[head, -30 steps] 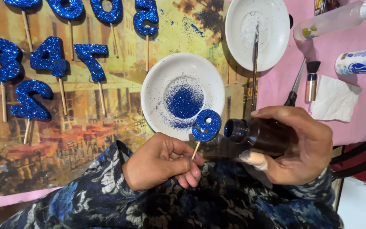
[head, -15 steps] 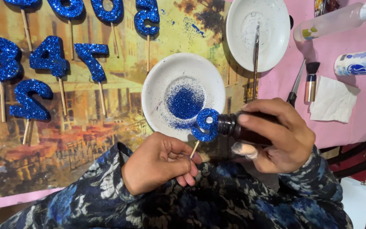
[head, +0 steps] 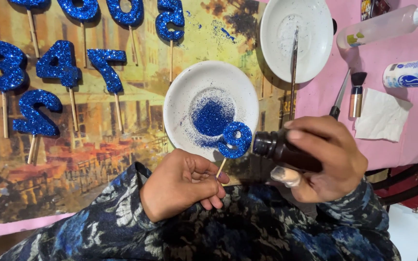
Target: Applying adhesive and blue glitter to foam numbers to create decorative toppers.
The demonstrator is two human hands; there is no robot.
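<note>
1. Since the earlier frame, the right hand has stayed at the near right with its dark bottle; the bottle's mouth remains just beside the glitter nine, slightly further off than half a second ago.
2. Glitter numbers on sticks lie on the painted mat at the far left, unmoved.
3. The left hand is curled, palm down, its grip pinched narrow on the nine's stick, holding the nine up over the near rim of the plate of blue glitter.
4. The right hand's grip is wrapped round the bottle, tipped sideways towards the left.
5. Far right on the pink desk: a second white plate with a brush across it, a clear bottle, a white tube with blue print, a napkin.
</note>
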